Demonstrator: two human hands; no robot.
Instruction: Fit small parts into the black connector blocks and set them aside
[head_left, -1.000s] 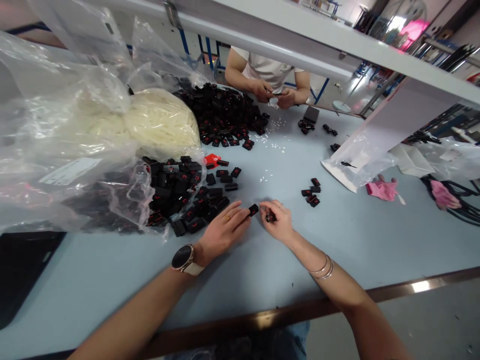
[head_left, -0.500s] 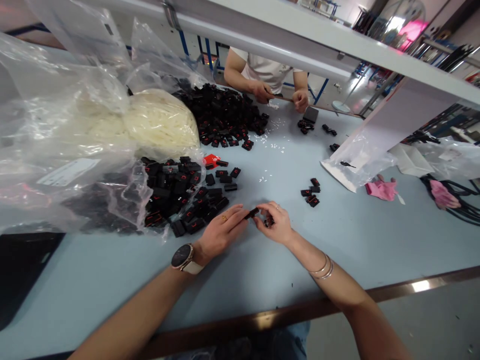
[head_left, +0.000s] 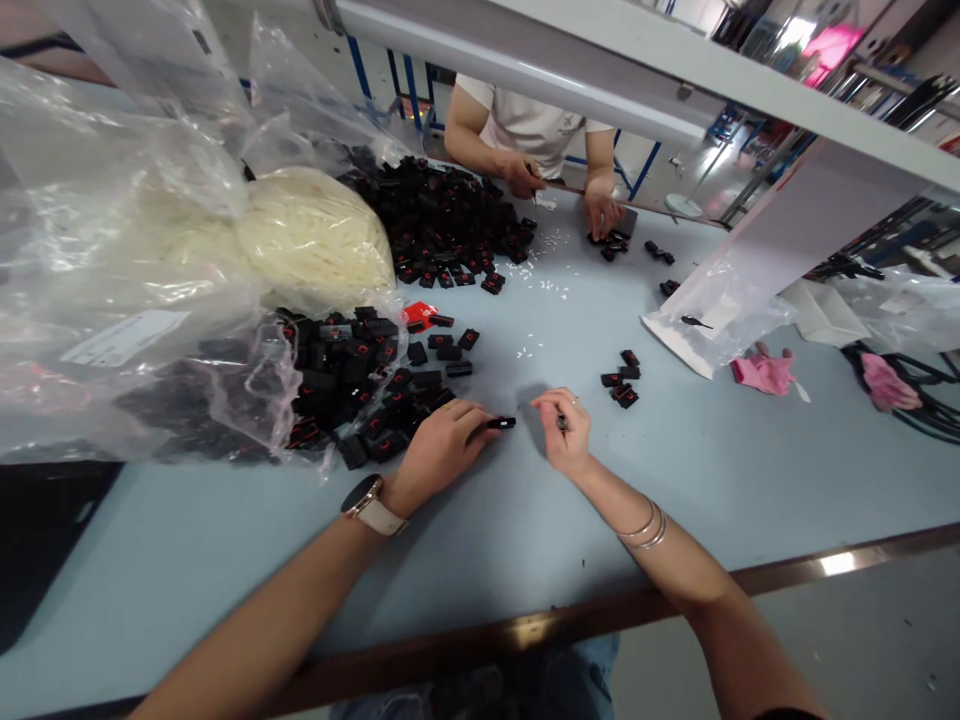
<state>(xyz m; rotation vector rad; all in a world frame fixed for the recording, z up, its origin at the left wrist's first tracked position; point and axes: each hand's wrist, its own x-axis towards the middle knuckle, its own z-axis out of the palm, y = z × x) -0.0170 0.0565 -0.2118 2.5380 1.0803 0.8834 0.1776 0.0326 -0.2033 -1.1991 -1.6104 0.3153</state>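
Note:
My left hand (head_left: 439, 452) pinches a small black plastic part (head_left: 501, 423) at its fingertips, just above the pale blue table (head_left: 525, 540). My right hand (head_left: 564, 432) is a little to the right of it, fingers curled around something small and dark that I cannot make out. The two hands are a short gap apart. Left of my left hand lies a heap of black parts with red marks (head_left: 375, 385), spilling from a clear plastic bag (head_left: 135, 330). A small cluster of the same black parts (head_left: 621, 380) lies right of my right hand.
A bag of whitish pieces (head_left: 315, 240) and a larger black pile (head_left: 442, 225) sit farther back. Across the table another person's hands (head_left: 600, 210) work near more parts. Pink cloths (head_left: 765, 372), clear bags (head_left: 712, 310) and black cables (head_left: 922, 400) lie at the right. Tiny white bits (head_left: 529, 350) dot the table.
My hands have drawn apart: the left keeps the black part, the right has pulled back to the right. The other person's hand has reached out to the parts on their side.

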